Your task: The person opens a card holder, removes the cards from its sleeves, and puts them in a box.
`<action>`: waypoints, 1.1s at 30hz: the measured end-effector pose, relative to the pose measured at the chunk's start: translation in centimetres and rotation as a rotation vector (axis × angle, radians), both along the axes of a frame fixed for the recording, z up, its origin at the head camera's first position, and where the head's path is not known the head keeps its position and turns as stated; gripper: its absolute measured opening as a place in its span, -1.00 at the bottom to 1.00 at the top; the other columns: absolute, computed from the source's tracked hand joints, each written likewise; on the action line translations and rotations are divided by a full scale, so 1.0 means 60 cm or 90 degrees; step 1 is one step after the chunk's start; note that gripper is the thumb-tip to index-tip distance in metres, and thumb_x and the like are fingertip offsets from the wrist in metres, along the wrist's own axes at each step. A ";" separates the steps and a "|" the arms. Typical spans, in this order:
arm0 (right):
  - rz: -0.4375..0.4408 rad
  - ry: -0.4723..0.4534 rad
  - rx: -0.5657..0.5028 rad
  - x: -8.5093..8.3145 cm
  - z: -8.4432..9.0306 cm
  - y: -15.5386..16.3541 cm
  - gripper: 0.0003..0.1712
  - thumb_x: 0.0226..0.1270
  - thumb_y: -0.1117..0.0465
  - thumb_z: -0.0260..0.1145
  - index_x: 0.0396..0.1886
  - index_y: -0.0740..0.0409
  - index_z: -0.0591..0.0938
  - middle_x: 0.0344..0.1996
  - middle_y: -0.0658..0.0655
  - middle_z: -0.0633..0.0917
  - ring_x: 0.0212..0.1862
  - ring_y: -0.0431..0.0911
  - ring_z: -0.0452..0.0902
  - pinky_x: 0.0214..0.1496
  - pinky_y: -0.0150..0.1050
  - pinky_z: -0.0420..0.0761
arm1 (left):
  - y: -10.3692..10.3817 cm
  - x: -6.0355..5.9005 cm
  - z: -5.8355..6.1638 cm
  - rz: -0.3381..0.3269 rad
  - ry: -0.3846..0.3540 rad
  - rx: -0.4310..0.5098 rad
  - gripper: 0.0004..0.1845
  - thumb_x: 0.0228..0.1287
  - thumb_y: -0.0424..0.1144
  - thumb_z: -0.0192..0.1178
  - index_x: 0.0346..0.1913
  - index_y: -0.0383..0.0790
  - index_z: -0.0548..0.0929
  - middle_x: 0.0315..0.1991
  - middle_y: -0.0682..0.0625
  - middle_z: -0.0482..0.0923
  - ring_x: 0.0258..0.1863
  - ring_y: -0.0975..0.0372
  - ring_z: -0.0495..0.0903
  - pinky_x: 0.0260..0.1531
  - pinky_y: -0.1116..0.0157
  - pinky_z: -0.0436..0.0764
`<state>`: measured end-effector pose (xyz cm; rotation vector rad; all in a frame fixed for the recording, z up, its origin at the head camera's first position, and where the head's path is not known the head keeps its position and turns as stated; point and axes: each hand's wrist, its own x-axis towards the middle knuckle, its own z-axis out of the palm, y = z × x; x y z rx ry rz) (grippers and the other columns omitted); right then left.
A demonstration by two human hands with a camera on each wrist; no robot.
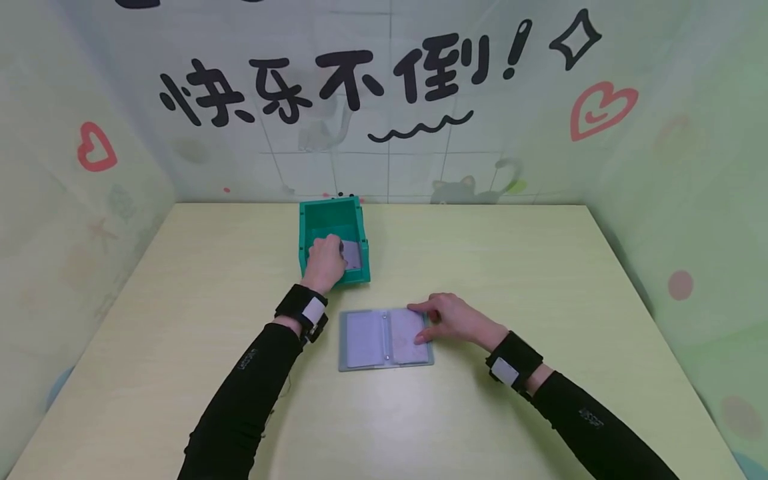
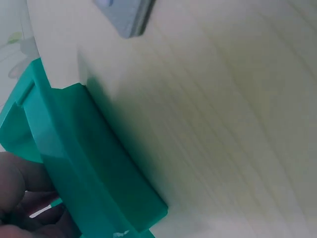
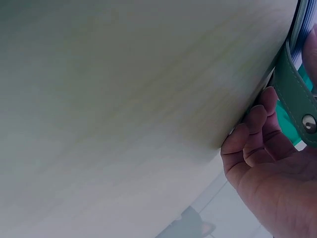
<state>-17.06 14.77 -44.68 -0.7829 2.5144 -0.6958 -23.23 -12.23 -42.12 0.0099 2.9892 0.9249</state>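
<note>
A small ring binder [image 1: 387, 338] lies spread on the table, pale purple pages on both sides of its metal spine. My right hand [image 1: 454, 319] grips its right edge, thumb on the page and index finger at the top corner. Beneath the binder's green snap strap [image 3: 295, 94], the other fingers of that hand curl against the edge. Farther back, my left hand [image 1: 325, 259] reaches into a green plastic bin [image 1: 333, 209] with bent fingers. Beside those fingers lies a pale purple card [image 1: 352, 255]. I cannot tell whether the left hand holds anything.
The light wooden table [image 1: 510, 267] runs back to a printed backdrop [image 1: 390, 167] with large black characters and hearts. Printed side panels [image 1: 678, 220] stand along the left and right edges. The bin is near the table's back edge, left of centre.
</note>
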 end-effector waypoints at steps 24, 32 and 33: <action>0.006 0.005 -0.004 -0.001 0.003 0.001 -0.19 0.08 -0.03 0.58 0.32 0.16 0.57 -0.52 0.03 0.35 -0.36 -0.18 0.31 -0.31 -0.39 0.22 | 0.007 0.018 -0.004 -0.043 -0.077 0.003 -0.64 0.46 -0.42 -0.11 -0.59 -0.24 0.33 -0.65 -0.01 0.19 -0.69 0.18 0.32 -0.66 0.36 0.22; 0.020 0.015 -0.008 -0.001 0.003 0.002 -0.20 0.09 -0.04 0.58 0.31 0.17 0.57 -0.52 0.03 0.36 -0.38 -0.19 0.30 -0.33 -0.40 0.21 | 0.022 0.063 0.005 -0.088 0.080 -0.007 -0.80 0.42 -0.43 0.03 -0.16 -0.48 0.65 -0.14 -0.27 0.58 -0.15 -0.03 0.54 -0.09 0.10 0.61; 0.022 0.019 -0.008 -0.001 0.003 0.002 -0.20 0.09 -0.04 0.58 0.31 0.17 0.58 -0.52 0.03 0.35 -0.38 -0.19 0.30 -0.33 -0.40 0.21 | 0.025 0.072 0.006 -0.103 0.078 -0.004 -0.78 0.41 -0.41 0.07 -0.03 -0.48 0.63 -0.05 -0.27 0.59 -0.09 -0.02 0.53 -0.01 0.08 0.60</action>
